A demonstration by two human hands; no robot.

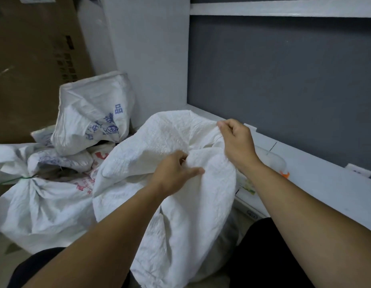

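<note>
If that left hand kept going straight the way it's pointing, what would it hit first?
The white sack itself: the left hand grips a fold of it and points into the bunched cloth. What lies beyond that is unclear, since depth is hard to judge.

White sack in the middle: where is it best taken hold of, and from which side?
Likely at its loose upper edge, from above, hands apart. The white sack slumps soft and crumpled, so only gathered cloth there gives a firm pinch. The right hand pinches that edge; the left hand grips a fold nearer the person.
</note>
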